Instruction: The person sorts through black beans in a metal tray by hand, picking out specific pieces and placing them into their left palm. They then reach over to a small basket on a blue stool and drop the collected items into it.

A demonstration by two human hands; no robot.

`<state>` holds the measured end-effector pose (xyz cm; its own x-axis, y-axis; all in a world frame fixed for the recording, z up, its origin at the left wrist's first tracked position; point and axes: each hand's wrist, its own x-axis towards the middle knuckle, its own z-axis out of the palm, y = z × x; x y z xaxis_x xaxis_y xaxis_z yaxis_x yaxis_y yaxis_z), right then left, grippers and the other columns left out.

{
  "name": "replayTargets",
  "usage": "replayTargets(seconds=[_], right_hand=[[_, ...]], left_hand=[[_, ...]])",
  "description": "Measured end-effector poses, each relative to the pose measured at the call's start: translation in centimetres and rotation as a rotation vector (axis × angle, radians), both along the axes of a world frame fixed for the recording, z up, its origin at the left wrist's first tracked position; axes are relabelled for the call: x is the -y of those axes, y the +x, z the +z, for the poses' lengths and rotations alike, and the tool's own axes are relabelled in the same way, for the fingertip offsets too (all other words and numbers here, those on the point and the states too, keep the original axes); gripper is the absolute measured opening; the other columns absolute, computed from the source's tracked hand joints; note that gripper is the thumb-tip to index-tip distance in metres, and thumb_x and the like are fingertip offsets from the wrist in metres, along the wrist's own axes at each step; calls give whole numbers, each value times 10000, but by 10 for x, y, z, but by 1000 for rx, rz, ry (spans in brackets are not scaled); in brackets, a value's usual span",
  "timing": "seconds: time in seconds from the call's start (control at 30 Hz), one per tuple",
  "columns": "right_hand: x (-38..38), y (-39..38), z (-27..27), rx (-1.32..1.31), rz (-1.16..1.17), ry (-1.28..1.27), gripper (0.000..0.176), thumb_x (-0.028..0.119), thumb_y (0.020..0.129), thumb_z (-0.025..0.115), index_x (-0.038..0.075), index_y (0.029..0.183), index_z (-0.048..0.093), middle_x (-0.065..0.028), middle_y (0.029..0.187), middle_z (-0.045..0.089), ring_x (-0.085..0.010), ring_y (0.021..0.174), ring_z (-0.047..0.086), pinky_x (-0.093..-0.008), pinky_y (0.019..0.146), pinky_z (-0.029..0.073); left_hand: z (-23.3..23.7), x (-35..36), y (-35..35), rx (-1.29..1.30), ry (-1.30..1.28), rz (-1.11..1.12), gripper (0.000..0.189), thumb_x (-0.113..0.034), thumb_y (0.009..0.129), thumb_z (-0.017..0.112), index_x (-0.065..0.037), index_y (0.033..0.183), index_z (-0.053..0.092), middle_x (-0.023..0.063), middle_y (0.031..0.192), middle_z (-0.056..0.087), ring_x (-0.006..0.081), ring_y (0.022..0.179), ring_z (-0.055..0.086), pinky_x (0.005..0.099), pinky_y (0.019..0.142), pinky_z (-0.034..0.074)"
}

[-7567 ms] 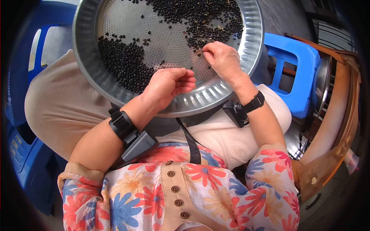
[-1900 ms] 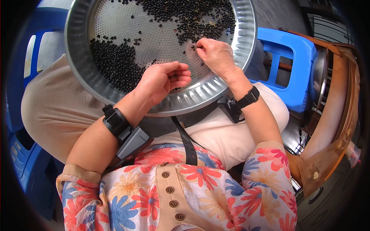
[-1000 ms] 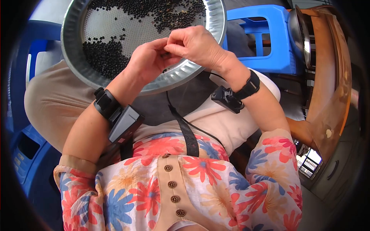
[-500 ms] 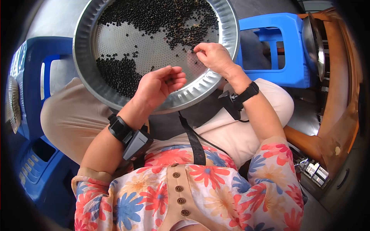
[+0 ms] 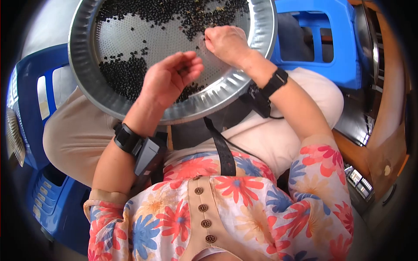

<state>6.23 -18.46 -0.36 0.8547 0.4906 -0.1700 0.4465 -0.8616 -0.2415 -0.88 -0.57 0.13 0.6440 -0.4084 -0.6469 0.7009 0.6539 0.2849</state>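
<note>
A wide round metal sieve pan (image 5: 204,102) with a fluted rim and a perforated bottom holds many small black beans (image 5: 123,78). One pile lies at its near left, and a larger spread of beans covers the far side, with pale bits among them. My left hand (image 5: 165,80) is cupped over the near part of the pan, palm turned inward, with a few dark, bean-like bits in the curled fingers. Over the perforated bottom, my right hand (image 5: 228,45) has its thumb and fingertips pressed together beside the far beans; what the fingertips hold is hidden.
A blue plastic stool (image 5: 344,71) stands at the right, with a metal bowl (image 5: 368,43) against it. Other blue plastic furniture (image 5: 32,74) is at the left. Wooden furniture (image 5: 383,143) borders the right side. The pan's near edge is above my lap.
My right hand has moved left and farther into the pan, near the far beans. My left hand stays cupped. The view has shifted, so the pan sits higher in it.
</note>
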Motion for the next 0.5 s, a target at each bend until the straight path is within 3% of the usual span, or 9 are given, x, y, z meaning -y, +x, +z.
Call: replayTargets(seconds=[0.13, 0.2, 0.4, 0.5], right_hand=[[1, -1, 2, 37, -4, 107, 159, 223, 754, 549, 77, 736, 611, -106, 681, 622, -292, 681, 615, -388, 637, 484], [-3, -5, 11, -51, 2, 354, 164, 237, 746, 568, 82, 744, 622, -97, 674, 619, -281, 669, 612, -369, 638, 483], [-16, -33, 26, -76, 120, 445, 151, 225, 770, 554, 96, 762, 632, -96, 684, 618, -278, 663, 608, -356, 620, 481], [6, -17, 19, 67, -29, 485, 143, 209, 779, 537, 102, 780, 633, -108, 721, 619, -291, 681, 607, -369, 607, 475]], left_hand=[[-3, -4, 4, 50, 40, 13, 314, -160, 931, 394, 89, 1091, 499, 184, 1014, 585, 259, 927, 593, 319, 818, 513], [-6, -2, 3, 53, 59, 12, 316, -163, 933, 387, 96, 1072, 503, 188, 1001, 583, 271, 919, 592, 329, 811, 514], [-19, 0, -3, 123, 25, -3, 311, -163, 935, 379, 101, 1032, 513, 186, 970, 585, 280, 887, 597, 335, 793, 519], [-15, -1, -8, 117, 19, -11, 299, -157, 932, 387, 94, 1029, 518, 181, 971, 590, 268, 884, 603, 325, 791, 521]])
